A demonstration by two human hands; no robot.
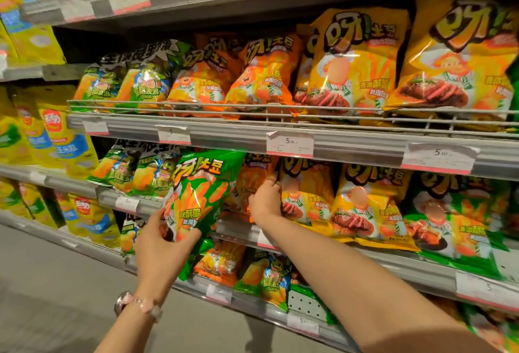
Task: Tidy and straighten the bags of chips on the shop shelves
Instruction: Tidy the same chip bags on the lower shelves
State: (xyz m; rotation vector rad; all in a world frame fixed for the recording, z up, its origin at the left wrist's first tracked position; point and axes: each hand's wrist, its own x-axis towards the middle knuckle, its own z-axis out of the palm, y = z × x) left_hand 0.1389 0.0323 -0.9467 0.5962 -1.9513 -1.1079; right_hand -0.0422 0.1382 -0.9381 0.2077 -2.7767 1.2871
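Shop shelves (351, 149) ahead: left hand (163, 246) grips green bag (202, 189), right hand (265, 201) grasps orange bag (250, 181)

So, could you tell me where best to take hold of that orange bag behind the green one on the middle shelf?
Probably by its upper right edge, coming in from the front right, where the right hand already touches it. The orange bag stands upright, but the green bag, held by the left hand, covers its left side.
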